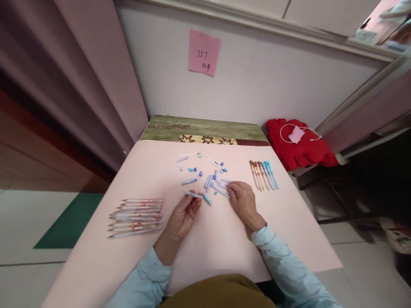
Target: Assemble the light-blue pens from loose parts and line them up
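Note:
My left hand [182,216] pinches a slim pale-blue pen part [189,193] with a white refill sticking out of its right end. Just right of those fingertips, a bright blue pen piece [207,199] lies on the table. My right hand [242,200] is closed and low over loose pen parts, its fingertips at the end of a pale purple pen barrel [221,186]; the exact grip is partly hidden. Around both hands lie several purple barrels [208,182], small blue caps [201,174] and thin white refills [212,161].
Several pens [136,216] with reddish prints lie in a row at left. Brown-topped pens [258,175] and blue pens [270,174] line up at right. Red cloth [293,145] with a white cord sits past the table's [231,239] right edge. A wall [244,77] stands behind.

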`<control>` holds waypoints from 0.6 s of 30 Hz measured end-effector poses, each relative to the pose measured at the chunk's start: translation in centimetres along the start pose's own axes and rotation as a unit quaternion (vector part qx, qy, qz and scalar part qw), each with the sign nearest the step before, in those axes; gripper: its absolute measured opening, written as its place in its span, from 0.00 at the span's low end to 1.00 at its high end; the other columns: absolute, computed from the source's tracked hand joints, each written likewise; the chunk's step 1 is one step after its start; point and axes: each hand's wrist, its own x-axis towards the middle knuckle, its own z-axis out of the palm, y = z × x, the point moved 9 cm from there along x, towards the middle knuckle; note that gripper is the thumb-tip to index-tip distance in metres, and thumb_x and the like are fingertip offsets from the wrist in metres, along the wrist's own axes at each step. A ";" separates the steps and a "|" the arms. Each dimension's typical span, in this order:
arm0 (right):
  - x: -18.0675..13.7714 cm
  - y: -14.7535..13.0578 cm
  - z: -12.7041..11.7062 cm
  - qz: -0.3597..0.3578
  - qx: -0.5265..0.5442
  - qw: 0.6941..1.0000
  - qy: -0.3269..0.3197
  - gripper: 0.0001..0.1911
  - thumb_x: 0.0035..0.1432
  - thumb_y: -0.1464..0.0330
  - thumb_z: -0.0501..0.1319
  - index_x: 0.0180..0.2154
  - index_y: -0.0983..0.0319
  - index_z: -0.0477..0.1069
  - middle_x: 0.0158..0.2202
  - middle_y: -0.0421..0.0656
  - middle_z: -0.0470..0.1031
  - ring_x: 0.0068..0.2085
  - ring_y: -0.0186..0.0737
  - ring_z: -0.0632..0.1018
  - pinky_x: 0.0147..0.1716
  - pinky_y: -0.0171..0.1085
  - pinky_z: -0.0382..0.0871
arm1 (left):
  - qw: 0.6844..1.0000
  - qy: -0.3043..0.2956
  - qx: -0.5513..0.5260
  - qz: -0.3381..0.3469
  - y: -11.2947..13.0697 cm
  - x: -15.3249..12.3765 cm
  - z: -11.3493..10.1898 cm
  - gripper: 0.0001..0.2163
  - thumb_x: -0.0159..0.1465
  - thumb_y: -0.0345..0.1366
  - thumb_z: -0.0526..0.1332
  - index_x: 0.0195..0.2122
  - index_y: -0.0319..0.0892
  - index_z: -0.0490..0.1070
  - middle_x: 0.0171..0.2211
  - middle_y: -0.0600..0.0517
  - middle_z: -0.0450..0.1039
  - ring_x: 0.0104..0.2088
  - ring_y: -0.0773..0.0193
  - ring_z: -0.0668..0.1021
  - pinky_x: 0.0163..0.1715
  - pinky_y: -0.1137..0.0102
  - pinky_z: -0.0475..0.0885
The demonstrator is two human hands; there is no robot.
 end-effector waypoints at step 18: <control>7.0 1.5 2.3 0.055 -0.043 0.993 -0.096 0.13 0.63 0.68 0.57 0.46 0.54 0.78 0.43 0.41 0.78 0.42 0.39 0.77 0.37 0.34 0.65 | 1.000 -0.009 -0.024 -0.009 0.4 1.1 -0.4 0.14 0.69 0.24 0.50 0.38 0.32 0.76 0.34 0.41 0.80 0.30 0.65 0.83 0.32 0.75 0.81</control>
